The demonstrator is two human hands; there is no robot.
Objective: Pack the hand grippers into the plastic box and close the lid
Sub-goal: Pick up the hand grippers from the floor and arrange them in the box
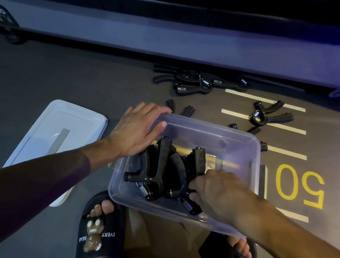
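Observation:
A clear plastic box (244,149) sits on the floor in front of my feet. Two black hand grippers lie inside it: one on the left (156,169) and one on the right (198,163). My left hand (137,131) grips the box's far left rim. My right hand (219,194) reaches into the box and is closed on the right hand gripper. The box's lid (59,138) lies flat on the floor to the left. Several more hand grippers lie beyond the box, in a pile (193,82) and singly (271,116).
Yellow and white floor markings, including a "50" (299,185), run to the right of the box. A long grey machine base (174,34) crosses the far side. My feet in black slides (99,230) stand just below the box.

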